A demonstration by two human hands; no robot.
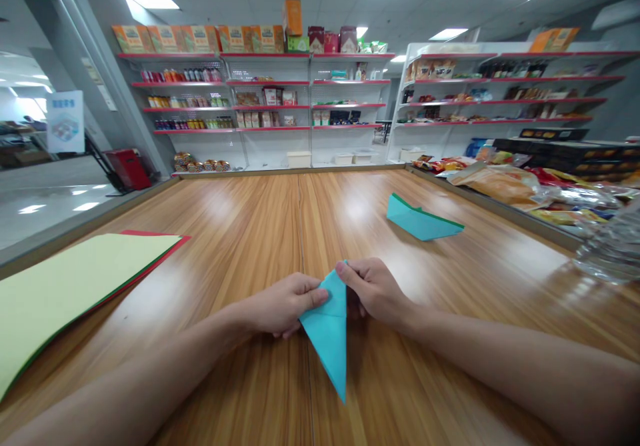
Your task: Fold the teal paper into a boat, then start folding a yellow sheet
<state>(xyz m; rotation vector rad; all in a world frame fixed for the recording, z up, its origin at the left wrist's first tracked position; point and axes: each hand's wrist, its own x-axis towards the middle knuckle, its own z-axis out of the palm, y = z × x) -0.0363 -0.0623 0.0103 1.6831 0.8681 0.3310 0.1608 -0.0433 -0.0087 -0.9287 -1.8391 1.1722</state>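
A folded piece of light-blue paper (331,339) is held between both hands above the wooden table (240,233), its long point hanging toward me. My left hand (287,304) pinches its left edge, thumb on top and fingers underneath. At the upper right edge, my right hand (374,289) grips the paper near its top corner with the thumb in front. The fingers behind the paper are partly hidden. Farther off to the right lies a folded paper boat (423,221), light blue with a green edge, apart from both hands.
Sheets of pale yellow, green and red paper (85,279) lie stacked at the left. A clear plastic bottle (613,249) is at the right edge. Packaged snacks (520,186) and dark boxes (565,156) sit beyond the table's right rim. Stocked shelves (265,106) stand behind.
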